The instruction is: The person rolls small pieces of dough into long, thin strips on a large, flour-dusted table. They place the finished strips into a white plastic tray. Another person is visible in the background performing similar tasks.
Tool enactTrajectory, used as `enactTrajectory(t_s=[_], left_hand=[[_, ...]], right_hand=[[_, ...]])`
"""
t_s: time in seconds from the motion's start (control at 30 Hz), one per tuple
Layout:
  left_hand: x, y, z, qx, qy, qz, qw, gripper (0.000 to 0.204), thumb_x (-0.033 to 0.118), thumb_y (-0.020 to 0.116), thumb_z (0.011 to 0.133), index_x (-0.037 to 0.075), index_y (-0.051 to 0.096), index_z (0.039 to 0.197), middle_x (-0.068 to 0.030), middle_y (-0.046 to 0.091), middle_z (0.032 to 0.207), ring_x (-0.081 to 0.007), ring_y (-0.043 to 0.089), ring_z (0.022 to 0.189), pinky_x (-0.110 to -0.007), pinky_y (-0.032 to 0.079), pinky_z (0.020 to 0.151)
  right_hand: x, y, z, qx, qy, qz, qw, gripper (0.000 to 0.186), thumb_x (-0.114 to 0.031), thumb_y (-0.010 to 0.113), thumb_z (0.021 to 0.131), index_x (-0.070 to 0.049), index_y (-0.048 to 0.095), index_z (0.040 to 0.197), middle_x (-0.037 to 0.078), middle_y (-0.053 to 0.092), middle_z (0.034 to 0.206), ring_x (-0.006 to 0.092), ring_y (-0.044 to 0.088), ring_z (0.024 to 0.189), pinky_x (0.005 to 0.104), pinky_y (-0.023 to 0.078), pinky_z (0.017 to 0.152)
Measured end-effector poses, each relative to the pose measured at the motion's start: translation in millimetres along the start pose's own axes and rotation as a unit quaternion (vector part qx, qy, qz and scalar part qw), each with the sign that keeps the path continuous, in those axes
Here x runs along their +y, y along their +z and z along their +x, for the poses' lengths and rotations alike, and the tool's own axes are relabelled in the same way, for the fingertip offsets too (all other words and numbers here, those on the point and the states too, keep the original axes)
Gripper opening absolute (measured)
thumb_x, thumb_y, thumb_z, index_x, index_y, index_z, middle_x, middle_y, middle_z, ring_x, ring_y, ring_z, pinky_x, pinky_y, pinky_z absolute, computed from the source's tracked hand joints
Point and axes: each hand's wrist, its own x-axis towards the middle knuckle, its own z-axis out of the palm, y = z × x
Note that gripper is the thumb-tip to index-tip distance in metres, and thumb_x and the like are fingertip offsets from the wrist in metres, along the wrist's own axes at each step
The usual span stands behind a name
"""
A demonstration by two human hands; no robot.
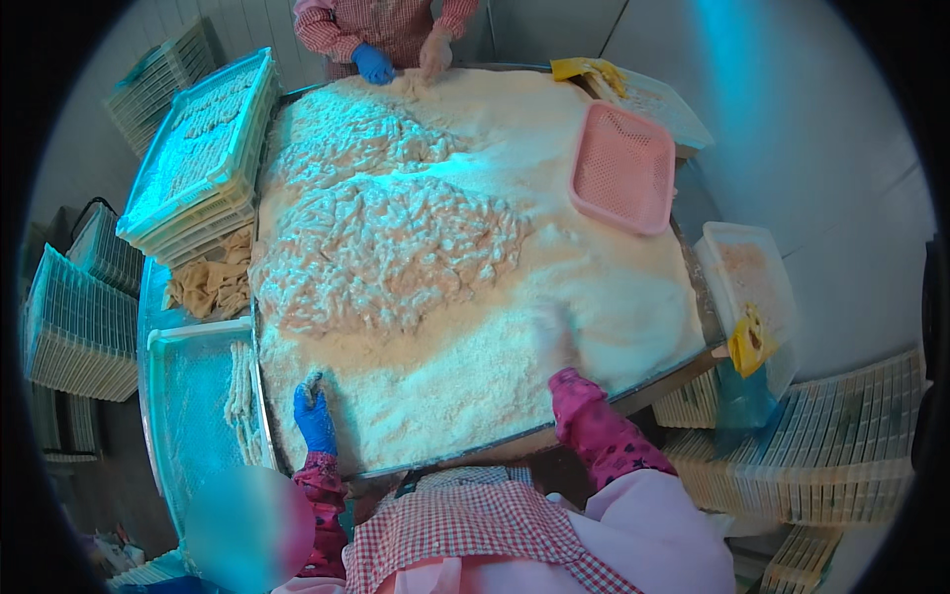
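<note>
A large table is spread with pale breadcrumbs point(416, 416), and a broad heap of crumb-dusted, finger-sized strips point(386, 247) covers its left and middle. My left hand point(316, 421), in a blue glove with crumbs stuck to its fingertips, rests over the crumbs near the table's left front corner. Its fingers point away from me, slightly apart, with nothing visible between them. My right hand point(554, 337), pale and smeared by motion, is over the crumbs right of the heap; its fingers cannot be made out.
At left a tray point(203, 342) holds a row of coated strips point(240, 401); behind it are a cloth point(213, 277) and stacked filled trays point(188, 213). A pink basket point(623, 168) sits far right, near a white tub point(747, 267). A co-worker's hands point(404, 61) work opposite.
</note>
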Motion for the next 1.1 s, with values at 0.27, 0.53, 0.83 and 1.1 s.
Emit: enactTrajectory(t_s=[0.27, 0.53, 0.83, 1.1], left_hand=[[94, 79, 12, -0.144, -0.137, -0.287, 0.937, 0.035, 0.0, 0.052, 0.087, -0.002, 0.049, 0.121, -0.0092, 0.054, 0.117, -0.0169, 0.051, 0.107, -0.03, 0.041, 0.094], [35, -5, 0, -0.269, -0.03, -0.108, 0.957, 0.033, 0.0, 0.059, 0.08, 0.002, 0.055, 0.112, -0.01, 0.06, 0.107, -0.0214, 0.057, 0.099, -0.033, 0.044, 0.087], [81, 43, -13, -0.119, -0.286, -0.292, 0.905, 0.03, 0.02, 0.054, 0.088, 0.006, 0.053, 0.115, -0.0065, 0.059, 0.094, -0.0193, 0.057, 0.081, -0.031, 0.047, 0.072], [100, 26, -11, -0.104, -0.322, -0.657, 0.674, 0.038, 0.025, 0.048, 0.092, 0.013, 0.043, 0.128, -0.0006, 0.055, 0.114, -0.0083, 0.052, 0.069, -0.022, 0.043, 0.046]], right_hand=[[-75, 72, -48, -0.24, -0.317, -0.335, 0.854, 0.017, -0.011, 0.058, 0.074, -0.007, 0.063, 0.09, 0.015, 0.058, 0.089, 0.0303, 0.056, 0.089, 0.0408, 0.044, 0.079], [-37, 28, -20, -0.146, 0.129, 0.163, 0.967, 0.017, -0.004, 0.055, 0.078, -0.002, 0.059, 0.094, 0.007, 0.058, 0.094, 0.0164, 0.055, 0.086, 0.0296, 0.044, 0.079], [-26, 45, -26, -0.306, 0.207, 0.161, 0.915, 0.02, -0.007, 0.056, 0.08, -0.005, 0.059, 0.099, 0.004, 0.056, 0.093, 0.0131, 0.052, 0.086, 0.0289, 0.044, 0.073], [-60, 62, -43, -0.338, -0.024, 0.037, 0.94, 0.023, -0.005, 0.058, 0.08, -0.004, 0.059, 0.104, 0.004, 0.058, 0.1, 0.0132, 0.055, 0.09, 0.0283, 0.046, 0.075]])
